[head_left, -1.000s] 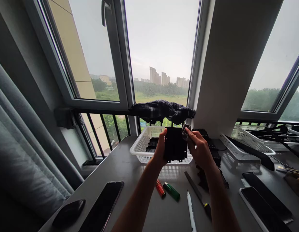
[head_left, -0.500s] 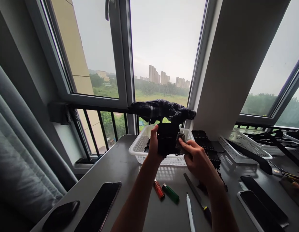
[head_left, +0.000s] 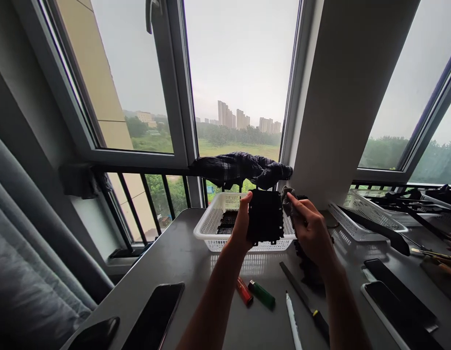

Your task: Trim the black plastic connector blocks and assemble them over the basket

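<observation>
My left hand (head_left: 242,224) grips the left edge of a black rectangular plastic part (head_left: 265,217), its thumb along the side. The part is held upright in front of a white perforated basket (head_left: 212,243), and small tabs stick out at its edges. Just right of the part, my right hand (head_left: 310,224) pinches a crumpled dark cloth (head_left: 288,201) between its fingers. Inside the basket lie more black parts (head_left: 228,219). Further black parts (head_left: 308,265) are partly hidden behind my right hand and forearm.
On the grey table (head_left: 174,257) lie a red lighter (head_left: 244,291), a green lighter (head_left: 262,294), a white pen (head_left: 293,318), a file (head_left: 301,291), several phones and a black mouse (head_left: 96,335). More baskets (head_left: 360,228) stand at the right. Another person's hand (head_left: 449,265) shows at the right edge.
The black part has moved right in the view and shows a broader face. My right hand with the cloth has shifted right and up, off the part's face to beside its edge.
</observation>
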A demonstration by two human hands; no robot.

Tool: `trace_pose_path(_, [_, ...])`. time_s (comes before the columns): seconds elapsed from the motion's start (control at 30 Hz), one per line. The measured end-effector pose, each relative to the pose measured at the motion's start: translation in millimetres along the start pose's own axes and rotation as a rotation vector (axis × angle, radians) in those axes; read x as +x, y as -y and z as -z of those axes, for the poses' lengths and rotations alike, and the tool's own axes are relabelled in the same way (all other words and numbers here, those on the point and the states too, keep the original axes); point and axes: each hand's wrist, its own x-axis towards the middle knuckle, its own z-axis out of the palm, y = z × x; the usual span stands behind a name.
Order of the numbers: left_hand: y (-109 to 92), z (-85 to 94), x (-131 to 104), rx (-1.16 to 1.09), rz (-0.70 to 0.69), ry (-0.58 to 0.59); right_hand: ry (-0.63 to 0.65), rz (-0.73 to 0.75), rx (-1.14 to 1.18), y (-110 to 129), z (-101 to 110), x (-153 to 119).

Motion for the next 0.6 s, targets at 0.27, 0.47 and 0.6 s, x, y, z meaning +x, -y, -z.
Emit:
trace_pose_path(0.27, [-14, 6.8, 1, -0.059, -0.096, -0.078, 0.289, -0.006, 0.036, 12, -13, -5])
trace_pose_path(0.47, [-24, 11.0, 0, -0.113, -0.147, -0.107, 0.350, -0.077, 0.052, 27, 13, -11])
trace_pose_path(0.6, [-18, 4.1, -4, -0.011, -0.153, -0.122, -0.060, -0.034, 0.011, 25, 10, -7])
